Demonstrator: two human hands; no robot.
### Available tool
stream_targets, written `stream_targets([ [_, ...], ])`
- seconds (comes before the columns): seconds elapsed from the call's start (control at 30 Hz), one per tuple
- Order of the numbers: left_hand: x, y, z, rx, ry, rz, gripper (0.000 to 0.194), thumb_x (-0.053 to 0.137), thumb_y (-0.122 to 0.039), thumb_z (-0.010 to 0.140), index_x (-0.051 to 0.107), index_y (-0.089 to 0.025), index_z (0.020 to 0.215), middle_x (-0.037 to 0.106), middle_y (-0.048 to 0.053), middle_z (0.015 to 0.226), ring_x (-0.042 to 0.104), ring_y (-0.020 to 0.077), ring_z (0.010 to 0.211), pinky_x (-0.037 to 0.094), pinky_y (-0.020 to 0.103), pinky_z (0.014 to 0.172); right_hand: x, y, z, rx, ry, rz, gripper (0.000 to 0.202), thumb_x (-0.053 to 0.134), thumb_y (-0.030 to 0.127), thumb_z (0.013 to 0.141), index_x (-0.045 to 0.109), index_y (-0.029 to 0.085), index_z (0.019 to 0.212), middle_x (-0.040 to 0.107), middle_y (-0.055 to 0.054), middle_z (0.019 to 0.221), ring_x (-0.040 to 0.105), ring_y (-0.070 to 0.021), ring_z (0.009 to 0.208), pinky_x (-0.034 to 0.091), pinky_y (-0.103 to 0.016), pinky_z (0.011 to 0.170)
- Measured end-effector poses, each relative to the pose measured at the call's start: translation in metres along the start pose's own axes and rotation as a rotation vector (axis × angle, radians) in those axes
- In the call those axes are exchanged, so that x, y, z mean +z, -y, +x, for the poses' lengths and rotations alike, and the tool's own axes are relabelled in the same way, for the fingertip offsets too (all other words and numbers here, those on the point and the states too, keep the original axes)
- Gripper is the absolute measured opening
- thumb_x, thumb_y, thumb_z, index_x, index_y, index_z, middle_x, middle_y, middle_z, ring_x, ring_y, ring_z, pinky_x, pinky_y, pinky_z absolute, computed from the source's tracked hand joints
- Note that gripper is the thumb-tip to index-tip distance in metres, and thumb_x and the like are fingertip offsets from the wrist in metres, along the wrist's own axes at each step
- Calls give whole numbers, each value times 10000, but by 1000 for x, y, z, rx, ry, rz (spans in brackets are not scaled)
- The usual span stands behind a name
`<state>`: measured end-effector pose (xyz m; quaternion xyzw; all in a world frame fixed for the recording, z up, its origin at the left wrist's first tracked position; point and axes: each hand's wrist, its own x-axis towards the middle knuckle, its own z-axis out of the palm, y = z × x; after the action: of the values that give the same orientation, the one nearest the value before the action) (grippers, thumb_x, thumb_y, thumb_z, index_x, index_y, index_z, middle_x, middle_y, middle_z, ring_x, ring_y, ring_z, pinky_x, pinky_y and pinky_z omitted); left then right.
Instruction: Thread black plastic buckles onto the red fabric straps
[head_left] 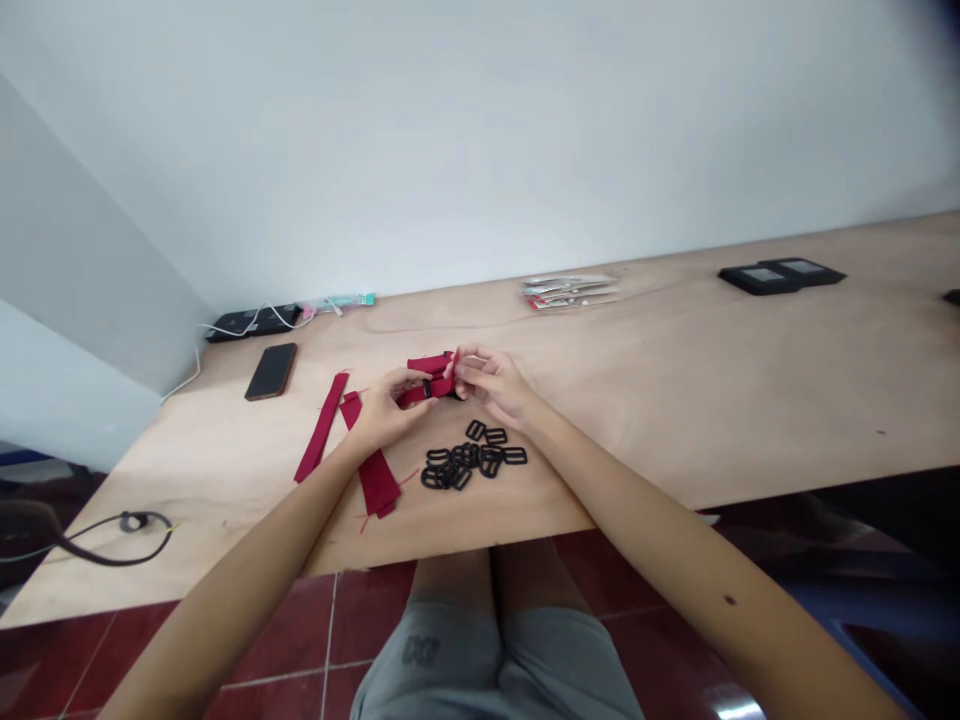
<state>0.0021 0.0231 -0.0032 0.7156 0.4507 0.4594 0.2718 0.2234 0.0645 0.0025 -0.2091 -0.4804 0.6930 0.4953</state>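
Between both hands is a red fabric strap (pixel 415 396) threaded through a black slider buckle. My left hand (pixel 391 408) pinches it on the left, fingers closed around the band near the buckle. My right hand (pixel 491 382) grips the strap's upright end between thumb and fingertips. Just behind lies another red strap piece (pixel 427 363), partly hidden by the fingers. Below the hands sits a pile of black plastic slider buckles (pixel 465 457). Flat red strips (pixel 379 485) lie beneath and beside my left forearm, with one more red strip (pixel 322 428) further left.
A phone (pixel 271 371) lies at the left, near black boxes (pixel 251 322) with a white cable. Plastic packets (pixel 570 291) rest by the wall, and two black devices (pixel 780 275) stand at the far right. A dark cable (pixel 112 555) loops over the left front corner.
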Motion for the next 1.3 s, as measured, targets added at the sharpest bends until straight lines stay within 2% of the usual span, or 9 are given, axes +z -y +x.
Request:
stream_targets([
  [0.07,0,-1,-1,9,18,-7,347,836,-331,854,750,-188,1158,797,111,1177,772,277,1092,627,447,1034,-3,-3,2,3,-27,-41,412,991,388,692,742,198,960,724,18,783,552,-90,570,436,-244,553],
  [0.13,0,0,-1,7,24,-15,352,835,-329,859,752,-190,1171,799,113,1185,773,278,1099,630,445,1029,-5,-5,3,-6,-59,-83,406,983,407,701,752,194,958,732,13,801,543,-84,574,421,-235,544],
  [0.27,1,5,-3,-19,-10,-28,381,845,-331,857,759,-198,1204,802,111,1209,770,281,1129,626,448,1043,-9,-9,5,-44,-83,-193,373,962,417,724,754,184,929,770,-24,882,632,-127,693,487,-257,635],
  [0.37,1,4,-3,-8,-12,-34,395,840,-317,856,755,-194,1221,805,111,1199,772,274,1109,636,432,1005,-11,-13,6,-82,-58,-266,347,948,402,739,754,181,923,778,-37,910,681,-159,789,532,-292,751],
  [0.47,-1,0,-2,19,-12,0,372,827,-302,863,756,-188,1210,806,109,1173,774,260,1060,641,416,967,-14,-16,7,-108,-37,-315,321,926,388,755,751,184,929,777,-42,922,694,-171,821,539,-309,792],
  [0.83,-5,3,-1,178,4,163,348,762,-178,851,756,-204,1198,800,91,1207,760,262,1116,621,440,1026,-13,-17,8,-145,10,-412,280,885,400,771,728,195,879,751,-30,858,673,-174,778,536,-319,767],
  [1.13,-4,-1,-3,142,73,181,367,760,-186,841,767,-213,1207,802,86,1232,756,264,1125,618,445,1028,-14,-17,7,-155,-6,-470,301,889,441,785,745,193,874,749,-36,845,662,-180,763,532,-329,755],
  [1.3,-2,-2,-3,127,-1,167,355,774,-209,842,765,-217,1197,805,83,1198,753,260,1094,617,441,1007,-12,-14,4,-141,81,-483,308,847,490,840,800,198,926,787,-66,956,705,-227,906,556,-373,863],
])
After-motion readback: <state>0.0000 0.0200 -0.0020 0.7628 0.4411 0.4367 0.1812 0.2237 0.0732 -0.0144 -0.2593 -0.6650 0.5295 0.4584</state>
